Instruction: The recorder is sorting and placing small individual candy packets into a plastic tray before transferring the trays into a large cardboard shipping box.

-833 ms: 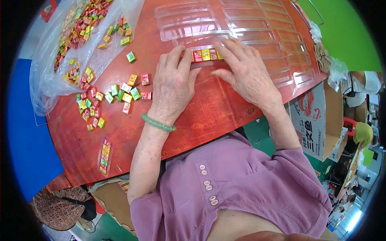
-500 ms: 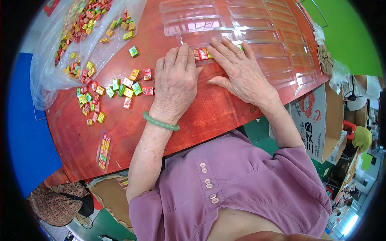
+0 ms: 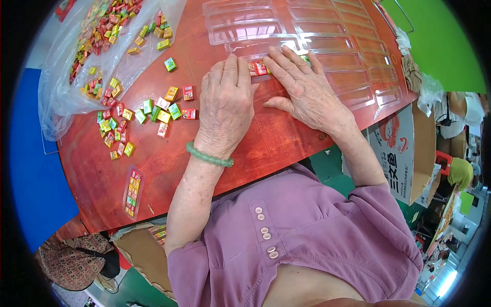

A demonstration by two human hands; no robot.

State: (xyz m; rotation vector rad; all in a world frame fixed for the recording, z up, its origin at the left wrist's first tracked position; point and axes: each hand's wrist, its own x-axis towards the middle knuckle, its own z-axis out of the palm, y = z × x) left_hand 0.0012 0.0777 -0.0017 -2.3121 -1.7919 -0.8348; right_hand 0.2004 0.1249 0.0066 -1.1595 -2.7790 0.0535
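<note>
My left hand [image 3: 227,105], with a green bead bracelet [image 3: 209,156] at its wrist, lies palm down with its fingers stretched out and close together. My right hand [image 3: 306,91] rests flat with fingers spread and thumb out to the side. Between the fingertips of both hands shows a row of small coloured boxes [image 3: 259,68], red ones uppermost in view. The rest of that row is hidden under my fingers. It sits at the near edge of a sheet of clear plastic trays [image 3: 245,34] with long shallow compartments.
Loose small boxes [image 3: 163,104] in red, yellow and green lie left of my left hand. Farther left, a clear plastic bag [image 3: 56,110] spills many more. A filled clear strip pack [image 3: 133,193] lies by the near left edge. A cardboard carton [image 3: 404,153] stands beyond the right edge.
My left hand and forearm have shifted slightly to the right, toward the row of boxes. The right hand has stayed almost where it was.
</note>
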